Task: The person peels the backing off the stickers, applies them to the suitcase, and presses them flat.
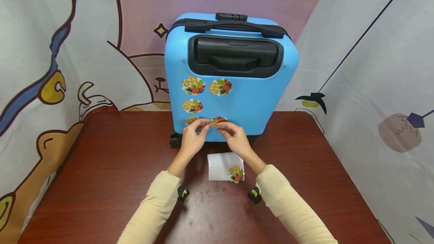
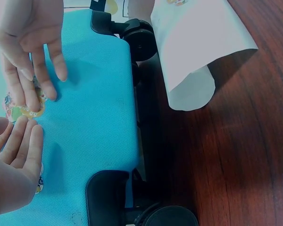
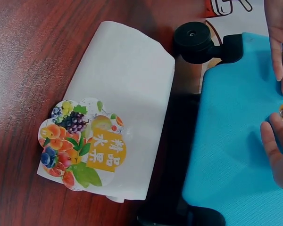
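A blue suitcase point(image 1: 251, 101) stands upright at the back of the table, its front facing me. Low on that front is a fruit-printed sticker point(image 1: 218, 120), with the fingertips of both hands at its edges. My left hand point(image 1: 192, 140) comes from the left, its fingers fairly straight in the left wrist view. From the other side my right hand point(image 1: 238, 143) lays its extended fingers over part of the sticker, the thumb apart from them. Left of it, another sticker point(image 1: 190, 120) is partly covered by the left hand. Several matching stickers point(image 1: 193, 86) are higher up.
On the brown table point(image 1: 118, 176), below the hands, lies a curled white backing sheet point(image 3: 127, 80) bearing one fruit sticker point(image 3: 80, 146). Black wheels point(image 3: 192, 41) stick out under the suitcase. A cartoon-printed cloth point(image 1: 142, 18) hangs behind and along the sides.
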